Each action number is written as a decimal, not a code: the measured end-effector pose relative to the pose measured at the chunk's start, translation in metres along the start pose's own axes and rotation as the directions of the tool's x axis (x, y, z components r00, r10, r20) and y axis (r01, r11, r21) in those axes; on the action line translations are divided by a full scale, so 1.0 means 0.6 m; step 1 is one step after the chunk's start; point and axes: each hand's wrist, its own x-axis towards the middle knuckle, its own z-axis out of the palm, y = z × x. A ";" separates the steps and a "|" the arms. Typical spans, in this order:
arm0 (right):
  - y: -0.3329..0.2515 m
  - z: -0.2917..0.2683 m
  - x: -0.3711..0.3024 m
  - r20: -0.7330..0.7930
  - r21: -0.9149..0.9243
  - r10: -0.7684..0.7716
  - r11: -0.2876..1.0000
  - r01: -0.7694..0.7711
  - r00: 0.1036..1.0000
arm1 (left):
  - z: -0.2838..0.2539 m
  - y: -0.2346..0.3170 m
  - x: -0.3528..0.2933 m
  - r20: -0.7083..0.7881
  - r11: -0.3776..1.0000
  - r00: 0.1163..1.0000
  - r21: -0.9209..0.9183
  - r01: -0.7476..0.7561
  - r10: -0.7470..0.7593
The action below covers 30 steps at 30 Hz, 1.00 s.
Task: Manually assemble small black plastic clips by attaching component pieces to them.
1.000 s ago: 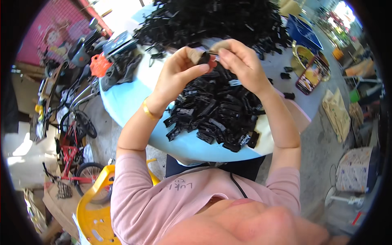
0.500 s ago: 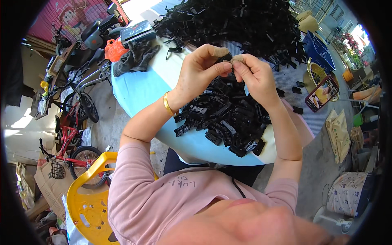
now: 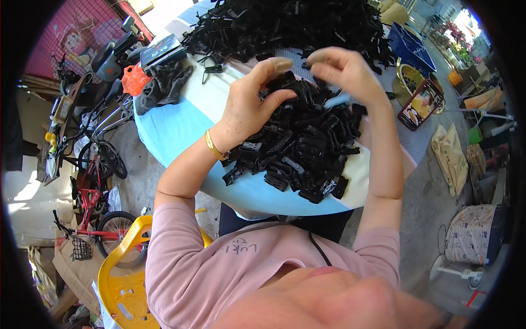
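My left hand (image 3: 249, 101) is above the left side of a pile of black plastic parts (image 3: 307, 142), its thumb and forefinger spread wide apart with nothing visible between them. Tan covers sit on some of its fingertips. To its right, my right hand (image 3: 350, 74) is raised over the far side of this pile, slightly blurred. Its thumb and forefinger come close together, and a small dark bit shows at their tips, too small to name. Below that hand, a light blue strip (image 3: 337, 100) lies among the parts. A larger heap of thin black pieces (image 3: 296, 27) covers the table's far side.
The round table has a blue and cream cover (image 3: 164, 123). On its left lie dark grey cloth (image 3: 164, 88), an orange-red bag (image 3: 135, 79) and a dark box (image 3: 163, 52). At right are a phone (image 3: 421, 105), a gold pot (image 3: 408, 82) and a blue crate (image 3: 412, 49). A yellow chair (image 3: 118, 285) stands at left.
My hands, together at a small black part before, have moved apart. The left thumb and forefinger have spread; the right hand has shifted slightly up and right. The view has shifted a little.
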 end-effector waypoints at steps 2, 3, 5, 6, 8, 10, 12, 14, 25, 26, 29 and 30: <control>0.076 -0.043 0.009 -0.303 -0.206 0.061 0.970 -0.128 0.951 | 0.005 0.005 0.006 0.077 0.999 0.997 -0.030 0.012 -0.010; 0.105 -0.051 0.008 -0.382 -0.423 0.095 0.866 -0.265 0.919 | 0.002 0.000 0.006 0.086 0.999 0.996 -0.040 0.007 -0.004; 0.171 -0.062 -0.003 -0.482 -0.617 0.141 0.646 -0.449 0.865 | 0.000 -0.012 0.005 0.370 0.973 0.925 0.165 -0.159 0.089; 0.189 -0.058 -0.001 -0.466 -0.681 0.178 0.553 -0.480 0.867 | 0.001 -0.014 0.003 0.389 0.971 0.916 0.159 -0.176 0.102; 0.214 -0.056 -0.002 -0.472 -0.733 0.227 0.436 -0.522 0.852 | 0.003 -0.018 0.004 0.460 0.969 0.880 0.138 -0.203 0.119; 0.228 -0.058 0.004 -0.488 -0.732 0.231 0.418 -0.538 0.842 | 0.003 -0.015 0.006 0.514 0.971 0.850 0.121 -0.207 0.118; 0.227 -0.059 0.003 -0.512 -0.724 0.229 0.404 -0.560 0.828 | 0.000 -0.014 0.008 0.474 0.994 0.879 0.056 -0.098 0.060; 0.213 -0.058 0.002 -0.543 -0.703 0.169 0.444 -0.555 0.823 | -0.005 -0.031 0.007 0.385 0.993 0.919 -0.043 0.107 -0.082; 0.017 0.052 0.008 -0.171 0.019 0.008 1.000 -0.005 0.985 | -0.001 -0.052 0.012 0.174 0.991 0.978 -0.055 0.125 -0.114; 0.012 0.060 0.004 -0.169 0.063 0.010 0.998 0.001 0.986 | 0.001 -0.052 0.013 0.179 0.991 0.977 -0.058 0.124 -0.112; -0.011 0.074 -0.009 -0.135 0.092 0.011 0.996 0.001 0.991 | 0.000 -0.050 0.013 0.226 0.972 0.969 -0.183 0.148 -0.105; -0.014 0.078 -0.012 -0.139 0.127 -0.017 0.991 0.035 0.990 | -0.001 -0.047 0.013 0.235 0.942 0.966 -0.287 0.171 -0.103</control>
